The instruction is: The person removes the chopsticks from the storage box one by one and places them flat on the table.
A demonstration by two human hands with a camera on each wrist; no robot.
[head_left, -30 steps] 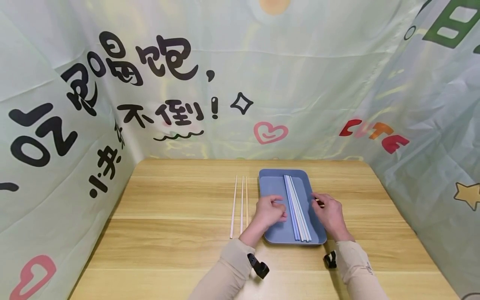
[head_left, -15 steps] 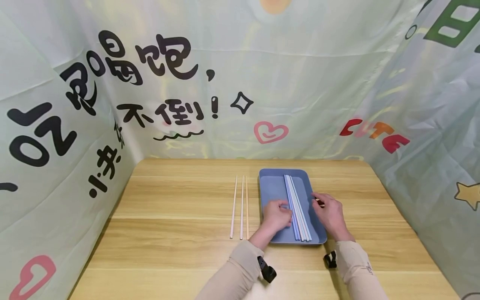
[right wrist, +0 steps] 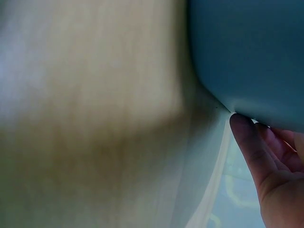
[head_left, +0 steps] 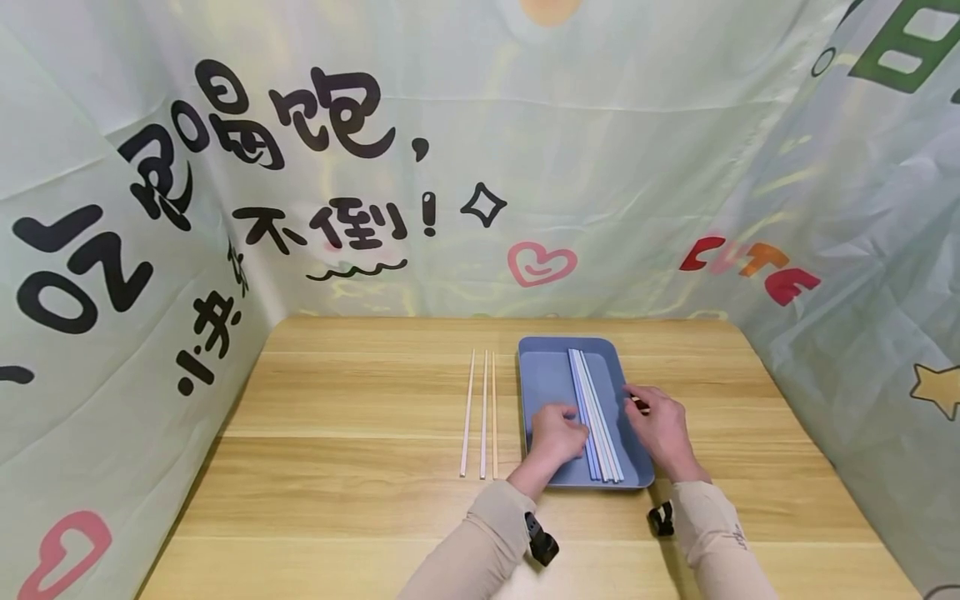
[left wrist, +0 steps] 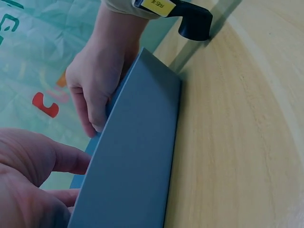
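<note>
My left hand (head_left: 557,435) reaches over the left side of a blue-grey tray (head_left: 542,367), its fingertips close against the leftmost blue chopstick. Thumb and finger look spread apart in the left wrist view, with their tips hidden behind the tray wall (left wrist: 133,142). Several blue and pale chopsticks (head_left: 592,408) lie together lengthwise in the tray. At the tray's right rim, my right hand (head_left: 662,425) pinches the edge between thumb and fingers. The right wrist view shows this hand (right wrist: 280,185) with a fingertip at the tray's edge (right wrist: 247,71).
Left of the tray, three separate chopsticks lie on the wooden table (head_left: 337,483): two pinkish chopsticks (head_left: 467,417) and a yellowish chopstick (head_left: 494,417). Printed fabric walls (head_left: 637,192) stand behind the table and along both sides.
My left hand has moved right and slightly down, from the tray's left side to the chopsticks inside it. The right hand keeps its place on the rim.
</note>
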